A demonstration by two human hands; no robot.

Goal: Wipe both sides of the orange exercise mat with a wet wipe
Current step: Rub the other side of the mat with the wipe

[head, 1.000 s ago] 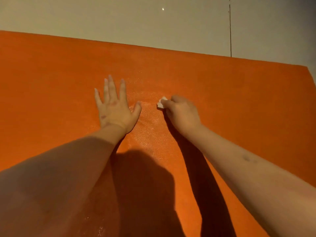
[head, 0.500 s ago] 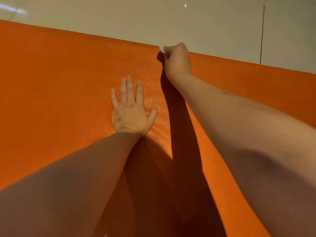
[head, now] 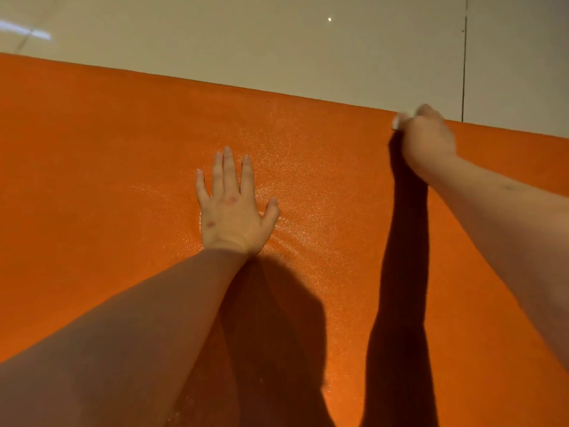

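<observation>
Pressing: L hand [head: 231, 208] flat, open on mat [head: 92, 167] | R hand [head: 426, 138] grip closed on wipe [head: 397, 121], far edge

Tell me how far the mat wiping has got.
Done: a damp sheen around the left hand on the mat. In hand: the right hand presses the wipe at the far edge. Left: the dry-looking parts of this side, then the underside.

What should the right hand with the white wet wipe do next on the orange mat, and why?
Probably pull the white wet wipe back toward the body in a fresh strip. The right hand has it at the far edge of the orange exercise mat; wet sheen shows only beside the flat left hand, and the mat to the right looks dry.
</observation>
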